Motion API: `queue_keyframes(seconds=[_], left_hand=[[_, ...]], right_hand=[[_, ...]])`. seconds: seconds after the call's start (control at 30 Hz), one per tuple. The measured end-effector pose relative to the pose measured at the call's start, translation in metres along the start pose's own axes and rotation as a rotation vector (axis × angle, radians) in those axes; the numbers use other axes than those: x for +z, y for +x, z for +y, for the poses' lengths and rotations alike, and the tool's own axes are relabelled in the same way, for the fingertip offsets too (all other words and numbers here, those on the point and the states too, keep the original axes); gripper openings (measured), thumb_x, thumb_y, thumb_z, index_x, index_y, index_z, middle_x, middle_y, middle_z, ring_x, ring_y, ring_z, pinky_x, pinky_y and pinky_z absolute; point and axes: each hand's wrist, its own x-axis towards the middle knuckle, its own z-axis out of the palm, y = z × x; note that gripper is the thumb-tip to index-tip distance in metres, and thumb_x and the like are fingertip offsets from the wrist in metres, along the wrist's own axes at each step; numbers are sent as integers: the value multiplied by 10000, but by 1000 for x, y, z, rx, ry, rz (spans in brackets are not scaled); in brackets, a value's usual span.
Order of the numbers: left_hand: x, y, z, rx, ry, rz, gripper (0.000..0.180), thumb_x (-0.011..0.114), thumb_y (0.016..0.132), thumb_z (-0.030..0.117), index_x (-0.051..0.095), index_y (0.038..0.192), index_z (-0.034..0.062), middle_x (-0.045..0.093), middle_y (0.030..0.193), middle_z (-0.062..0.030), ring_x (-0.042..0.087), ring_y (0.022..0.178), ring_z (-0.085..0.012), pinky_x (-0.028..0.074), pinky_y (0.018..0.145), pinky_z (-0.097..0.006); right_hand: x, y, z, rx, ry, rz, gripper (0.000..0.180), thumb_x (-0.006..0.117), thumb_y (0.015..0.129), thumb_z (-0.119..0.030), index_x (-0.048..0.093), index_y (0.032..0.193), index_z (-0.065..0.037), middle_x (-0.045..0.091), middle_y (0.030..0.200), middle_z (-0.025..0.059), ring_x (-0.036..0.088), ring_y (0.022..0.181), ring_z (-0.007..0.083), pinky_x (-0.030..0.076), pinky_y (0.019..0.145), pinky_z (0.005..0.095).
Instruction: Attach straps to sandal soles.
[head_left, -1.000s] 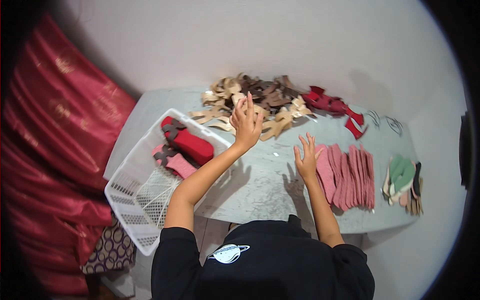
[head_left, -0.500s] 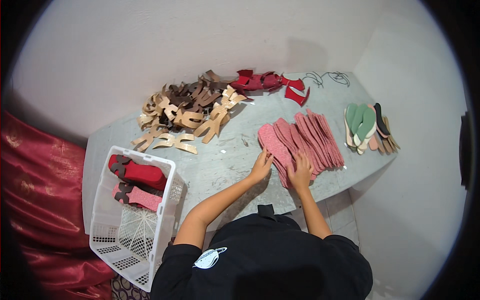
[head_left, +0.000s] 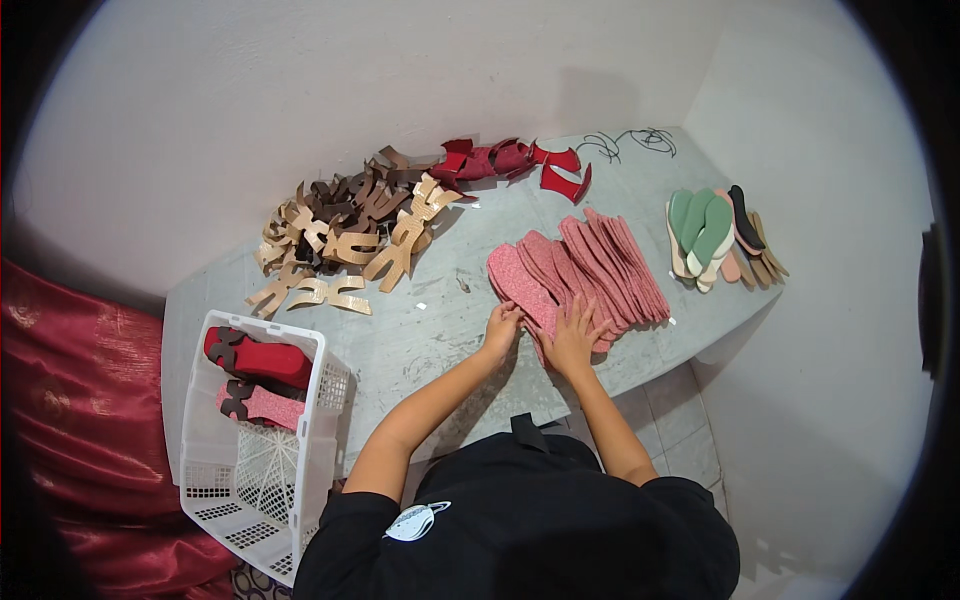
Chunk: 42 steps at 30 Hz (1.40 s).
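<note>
A fanned row of pink speckled shoe insoles (head_left: 610, 265) lies on the table, overlapping side by side. My left hand (head_left: 502, 330) is at the lower left edge of the leftmost insole (head_left: 520, 275), its fingers closed on that edge. My right hand (head_left: 572, 338) rests on the lower ends of the nearest insoles, palm down with fingers spread.
Tan and brown cut straps (head_left: 350, 225) are heaped at the back left, beside dark red straps (head_left: 490, 160). Green, cream and black insoles (head_left: 705, 235) lie at right, below thin black cords (head_left: 630, 145). A white plastic basket (head_left: 310, 440) holding red and pink slippers (head_left: 265, 362) stands at left.
The whole view has shifted, so the table's things sit further left. My right hand's fingers have spread flatter over the insoles. My left hand stays at the leftmost insole's edge.
</note>
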Motion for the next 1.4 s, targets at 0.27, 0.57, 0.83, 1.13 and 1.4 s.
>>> queue_keyframes(seconds=[0.27, 0.57, 0.83, 1.13, 1.4], left_hand=[[3, 16, -4, -80, -35, -68, 196, 567, 868, 261, 524, 924, 77, 596, 806, -35, 573, 617, -122, 400, 524, -225], [18, 23, 5, -59, 217, 36, 218, 544, 894, 232, 526, 797, 37, 568, 641, -47, 523, 507, -119, 429, 469, -264], [-31, 14, 46, -98, 374, -45, 255, 516, 909, 300, 480, 834, 60, 537, 686, -40, 547, 562, -130, 487, 545, -275], [-134, -18, 117, 311, 463, 113, 224, 464, 939, 239, 497, 1004, 27, 566, 757, -21, 544, 632, -81, 460, 557, -242], [-215, -20, 118, 517, 321, 327, 171, 450, 947, 162, 471, 1032, 15, 582, 866, -44, 537, 791, -71, 424, 682, -216]], right_hand=[[-18, 20, -7, 22, 79, -298, 676, 546, 790, -490, 491, 1205, 42, 112, 1471, 190, -60, 1343, 440, -34, 889, 767], [-17, 21, 9, 56, 315, -269, 473, 407, 895, -407, 485, 1257, -113, 161, 1463, 184, -63, 1344, 438, -67, 899, 748], [-2, 22, -1, -48, 439, -111, 409, 346, 926, -329, 513, 1219, -98, 268, 1425, 166, 82, 1350, 408, -42, 916, 745], [1, 43, -28, -314, 361, -187, 391, 380, 919, -306, 521, 1189, -60, 467, 1295, 134, 243, 1317, 366, -61, 920, 740], [16, 102, -81, -601, 357, -247, 377, 472, 881, -321, 526, 1201, -130, 381, 1367, 119, 237, 1316, 379, 8, 940, 737]])
